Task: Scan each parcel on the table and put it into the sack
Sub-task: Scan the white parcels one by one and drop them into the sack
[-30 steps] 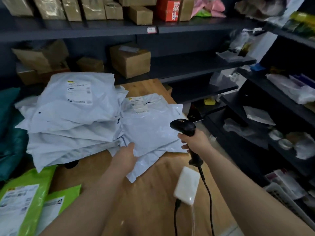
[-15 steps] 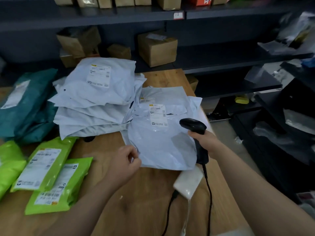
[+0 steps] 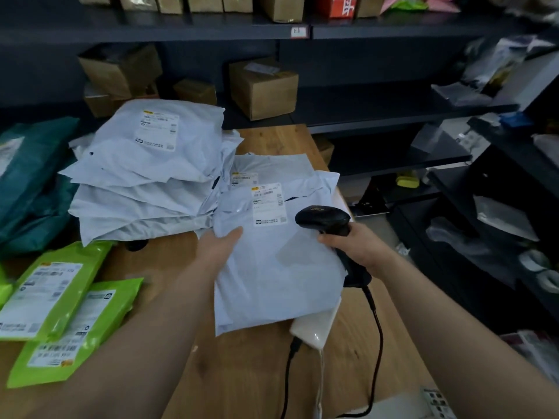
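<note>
The left grip (image 3: 220, 249) grasps a grey poly mailer (image 3: 278, 273) by its left edge, thumb laid across the top face and the other fingers hidden beneath. The mailer lies between the two grips, tilted, its near end over the wooden desk (image 3: 242, 373). Its white shipping label (image 3: 269, 204) faces up at the far end, just beyond the left grip's thumb.

The right grip (image 3: 360, 246) is clenched round the handle of a black barcode scanner (image 3: 322, 219). The scanner's head pokes out past the knuckles and hangs over the mailer's right edge, close to the label. A black cable (image 3: 376, 343) runs from the handle below the right grip down towards the near edge of the desk. A white block-shaped device (image 3: 317, 325) lies on the desk under the mailer's near right corner, with a cable of its own plugged in.

Another grey mailer (image 3: 272, 167) lies flat just beyond the held one. To the far left of the left grip rises a stack of grey mailers (image 3: 145, 176), the top one label up. Nearer and well left of that grip, two green mailers (image 3: 60, 313) overlap on the desk, with teal bags (image 3: 30, 176) beyond them. Past both grips, dark shelves (image 3: 378, 110) carry cardboard boxes (image 3: 263, 89).
</note>
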Available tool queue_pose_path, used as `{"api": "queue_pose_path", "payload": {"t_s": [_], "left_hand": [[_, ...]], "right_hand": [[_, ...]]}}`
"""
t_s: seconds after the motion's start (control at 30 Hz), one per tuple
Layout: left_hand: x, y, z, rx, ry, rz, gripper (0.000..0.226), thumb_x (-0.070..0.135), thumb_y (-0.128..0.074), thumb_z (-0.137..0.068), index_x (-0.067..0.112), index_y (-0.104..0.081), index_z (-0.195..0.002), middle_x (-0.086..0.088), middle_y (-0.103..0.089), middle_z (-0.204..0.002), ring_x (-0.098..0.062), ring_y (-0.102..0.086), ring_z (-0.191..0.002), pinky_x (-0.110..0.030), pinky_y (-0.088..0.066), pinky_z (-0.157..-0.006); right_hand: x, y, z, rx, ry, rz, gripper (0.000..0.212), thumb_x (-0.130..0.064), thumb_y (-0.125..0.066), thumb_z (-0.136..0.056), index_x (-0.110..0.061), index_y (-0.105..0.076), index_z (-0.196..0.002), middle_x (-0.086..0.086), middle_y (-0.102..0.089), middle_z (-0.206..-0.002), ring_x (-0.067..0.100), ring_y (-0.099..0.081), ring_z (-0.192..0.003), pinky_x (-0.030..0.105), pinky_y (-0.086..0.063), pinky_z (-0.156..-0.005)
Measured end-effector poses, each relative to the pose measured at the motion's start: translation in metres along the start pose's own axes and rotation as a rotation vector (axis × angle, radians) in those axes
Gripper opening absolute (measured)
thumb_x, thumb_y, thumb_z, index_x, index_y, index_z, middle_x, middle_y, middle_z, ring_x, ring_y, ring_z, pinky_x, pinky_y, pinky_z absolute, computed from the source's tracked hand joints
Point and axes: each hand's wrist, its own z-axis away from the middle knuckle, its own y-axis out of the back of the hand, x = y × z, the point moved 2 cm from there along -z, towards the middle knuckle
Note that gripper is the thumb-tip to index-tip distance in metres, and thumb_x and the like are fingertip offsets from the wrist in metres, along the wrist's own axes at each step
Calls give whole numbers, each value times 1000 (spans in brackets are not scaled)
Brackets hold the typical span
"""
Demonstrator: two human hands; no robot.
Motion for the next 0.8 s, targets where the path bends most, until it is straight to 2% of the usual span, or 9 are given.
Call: {"api": "queue_pose_path", "payload": {"t_s": [0.1,0.2,0.3,0.37,0.43,0.5,0.57,0.67,0.8], "left_hand": [[12,-8,12,-69,42,251,28,30,-80,-77,18,-67,-99,2,-71,-91,-17,-69,-82,-30,-55,-69],[28,-9,33,-174,-66,229,6,27,-70,-87,24,-67,-90,5,-72,-89,-11,-70,-76,-26,-52,-62],[45,1,59,-284,-185,246,15,22,-65,-91,21,-67,-106,3,-74,-100,-13,-72,-88,-29,-56,-72],[50,14,71,-309,-249,272,21,15,-66,-89,19,-66,-110,4,-74,-103,-13,-72,-91,-26,-58,-73],[56,31,79,-224,-309,230,26,10,-70,-85,14,-65,-111,2,-73,-103,-14,-71,-90,-24,-57,-72],[61,44,77,-122,-333,171,29,9,-73,-83,9,-65,-111,-2,-71,-102,-16,-69,-87,-26,-55,-73],[64,62,76,-37,-351,118,30,12,-75,-81,10,-65,-109,-2,-70,-99,-15,-67,-85,-29,-54,-74],[61,85,73,59,-383,47,28,15,-77,-79,12,-66,-104,0,-70,-94,-11,-66,-80,-27,-54,-69],[49,105,71,104,-333,56,26,15,-77,-80,8,-67,-103,-10,-71,-102,-30,-68,-93,-49,-56,-86]], "right_hand": [[2,15,14,2,10,4,23,-29,-78,-79,-17,-69,-97,7,-74,-94,23,-70,-87,35,-57,-80],[3,30,27,25,14,-45,21,-24,-77,-81,-18,-70,-100,4,-74,-93,21,-71,-87,33,-57,-77],[-4,36,38,56,57,-89,17,-23,-77,-82,-19,-71,-97,-5,-75,-85,7,-70,-76,20,-52,-62],[-15,37,44,83,110,-85,8,-24,-75,-84,-23,-70,-89,-16,-72,-68,-5,-65,-60,13,-46,-51],[-31,33,50,97,162,-55,6,-29,-73,-85,-24,-69,-86,-20,-66,-57,-7,-61,-52,16,-42,-50],[-48,26,54,100,213,-50,11,-32,-72,-85,-22,-69,-88,-13,-69,-64,-2,-64,-58,20,-42,-56],[-70,14,61,43,271,-113,15,-30,-71,-86,-17,-68,-96,1,-72,-78,12,-68,-65,23,-50,-59],[-101,-6,70,-28,355,-151,21,-29,-69,-88,-9,-67,-96,3,-67,-70,17,-64,-58,26,-54,-57],[-132,-23,84,-30,402,-142,21,-31,-67,-88,-10,-66,-89,1,-63,-62,14,-59,-54,28,-52,-54]]}}
